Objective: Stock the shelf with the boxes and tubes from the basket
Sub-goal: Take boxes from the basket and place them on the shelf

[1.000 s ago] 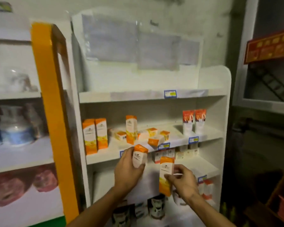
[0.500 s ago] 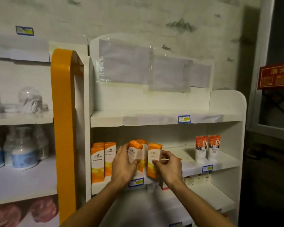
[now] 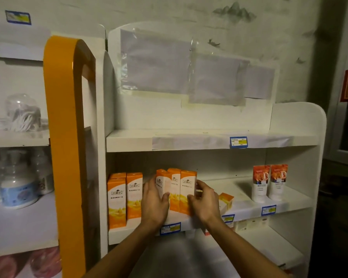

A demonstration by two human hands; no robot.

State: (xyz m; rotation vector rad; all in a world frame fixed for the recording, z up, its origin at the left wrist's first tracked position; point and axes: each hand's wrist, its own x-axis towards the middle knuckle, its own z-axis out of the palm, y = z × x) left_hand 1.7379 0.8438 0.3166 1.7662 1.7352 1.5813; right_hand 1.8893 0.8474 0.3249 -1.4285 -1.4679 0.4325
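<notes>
Glossy cardboard boxes [image 3: 176, 190]; smooth white shelf [image 3: 209, 140].

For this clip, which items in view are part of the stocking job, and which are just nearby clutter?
Part of the job:
- three upright orange boxes, gripped between left hand and right hand
- middle shelf
- orange boxes already standing at left
- two tubes
- small box lying flat

Just nearby:
- bottles on the neighbouring rack
- taped plastic sheets
- price tags
</notes>
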